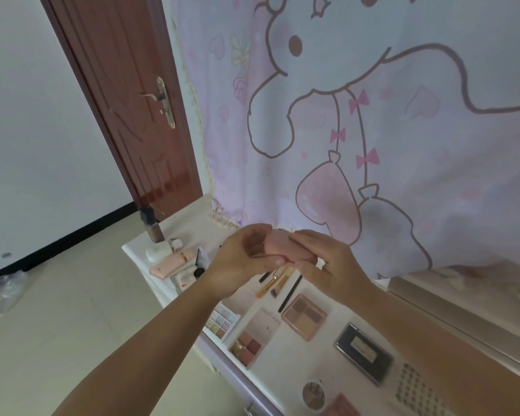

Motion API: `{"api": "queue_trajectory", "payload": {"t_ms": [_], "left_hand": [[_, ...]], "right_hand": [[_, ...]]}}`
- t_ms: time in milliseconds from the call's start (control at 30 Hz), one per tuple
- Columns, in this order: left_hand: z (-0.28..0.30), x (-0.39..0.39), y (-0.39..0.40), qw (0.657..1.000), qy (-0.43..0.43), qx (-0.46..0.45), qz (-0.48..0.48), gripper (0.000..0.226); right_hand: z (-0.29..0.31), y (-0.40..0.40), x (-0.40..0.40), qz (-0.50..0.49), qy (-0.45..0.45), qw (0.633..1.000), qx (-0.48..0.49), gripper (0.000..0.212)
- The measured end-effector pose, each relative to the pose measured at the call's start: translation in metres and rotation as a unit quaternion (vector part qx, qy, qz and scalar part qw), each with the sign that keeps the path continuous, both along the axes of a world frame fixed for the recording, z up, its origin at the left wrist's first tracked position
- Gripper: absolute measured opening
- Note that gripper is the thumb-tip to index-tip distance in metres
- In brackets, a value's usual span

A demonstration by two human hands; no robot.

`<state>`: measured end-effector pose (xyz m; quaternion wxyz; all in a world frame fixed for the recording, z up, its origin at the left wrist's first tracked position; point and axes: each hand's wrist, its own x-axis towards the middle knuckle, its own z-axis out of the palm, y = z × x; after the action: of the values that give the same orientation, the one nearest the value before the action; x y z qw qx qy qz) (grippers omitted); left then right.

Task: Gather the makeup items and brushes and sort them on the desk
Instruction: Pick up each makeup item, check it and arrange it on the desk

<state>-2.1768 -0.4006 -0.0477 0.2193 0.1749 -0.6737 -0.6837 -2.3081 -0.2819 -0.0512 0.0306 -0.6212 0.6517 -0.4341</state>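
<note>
Pink makeup case [285, 246] up in the air above the white desk [285, 364], left hand [240, 259] and right hand [327, 262] both curled around it. Brushes [275, 282] and eyeshadow palettes [246, 345] lie beneath.

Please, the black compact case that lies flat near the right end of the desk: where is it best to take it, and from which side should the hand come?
Probably by its two long edges, coming from above. The black compact case lies flat and closed on the white desk, so only its rim offers a hold; the bare desk along both long edges leaves room for the fingers.
</note>
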Motion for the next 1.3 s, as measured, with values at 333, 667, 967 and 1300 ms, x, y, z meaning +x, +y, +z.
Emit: {"api": "queue_trajectory", "payload": {"t_ms": [333,667,967,1300], "left_hand": [[-0.019,0.011,0.003,0.997,-0.055,0.039,-0.03,0.056],[-0.133,0.053,0.032,0.962,-0.256,0.095,0.027,0.038],[-0.188,0.059,0.069,0.915,-0.378,-0.04,0.136,0.027],[-0.202,0.052,0.084,0.893,-0.399,-0.02,0.208,0.017]], "right_hand": [[-0.003,0.001,-0.003,-0.044,-0.322,0.944,0.056,0.02],[-0.121,0.01,-0.003,-0.164,-0.425,0.822,0.341,0.026],[-0.168,0.027,0.017,-0.138,-0.41,0.807,0.402,0.026],[-0.174,0.04,0.017,-0.119,-0.417,0.809,0.396,0.024]]}}
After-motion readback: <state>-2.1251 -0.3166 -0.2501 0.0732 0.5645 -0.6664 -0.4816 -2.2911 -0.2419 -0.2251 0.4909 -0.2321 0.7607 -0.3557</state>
